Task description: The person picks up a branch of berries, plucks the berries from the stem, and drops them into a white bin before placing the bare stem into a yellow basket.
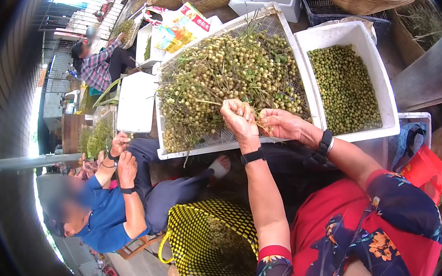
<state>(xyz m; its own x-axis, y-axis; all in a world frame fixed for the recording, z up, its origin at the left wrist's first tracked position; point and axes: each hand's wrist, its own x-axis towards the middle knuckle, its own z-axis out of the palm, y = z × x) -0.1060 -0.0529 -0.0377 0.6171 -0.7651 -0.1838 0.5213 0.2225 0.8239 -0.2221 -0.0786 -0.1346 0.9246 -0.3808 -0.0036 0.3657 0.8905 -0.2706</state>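
My left hand (241, 120) is closed around a thin stem that sticks out to its left, over the near edge of a mesh tray (177, 154). Close beside it, my right hand (284, 124) has its thumb and fingers pinched together at a twig with small round fruits (260, 121) between the two hands. What lies inside the fingers is partly hidden. A broad heap of pale green-yellow round fruits (232, 70) with stems and leaves fills the tray. To its right, a white foam box (388, 108) holds loose greener fruits (344, 85) without stems.
Below the tray stands a yellow-black woven basket (186, 240) with plant scraps inside. A co-worker in a blue shirt (111, 218) sits at left, hands raised; another person in a plaid shirt (98, 69) sits farther back. A red bag (426, 169) is at right, a printed sack (183, 27) behind.
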